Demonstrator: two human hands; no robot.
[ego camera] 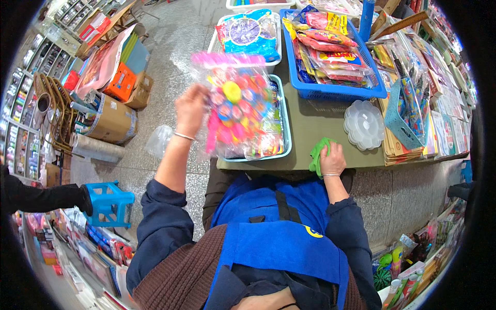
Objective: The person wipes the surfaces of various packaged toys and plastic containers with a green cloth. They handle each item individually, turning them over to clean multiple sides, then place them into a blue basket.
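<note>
My left hand (190, 108) grips the left side of a clear plastic bag (236, 104) of small, brightly coloured items, blurred by motion. The bag hangs over a light-blue basket (287, 131) and hides much of its contents. On the front edge of the green-topped table (306, 128), my right hand (333, 159) holds a crumpled green cloth (319, 155) against the surface. To the right of that hand lies a stack of clear, scallop-edged plastic trays (364, 124).
Behind stand a white basket (211, 42) with blue packets and a blue basket (333, 93) heaped with colourful packets. A teal basket (403, 124) sits on papers at right. On the floor at left are a blue plastic stool (110, 203), someone's leg (46, 198) and a cardboard box (112, 120).
</note>
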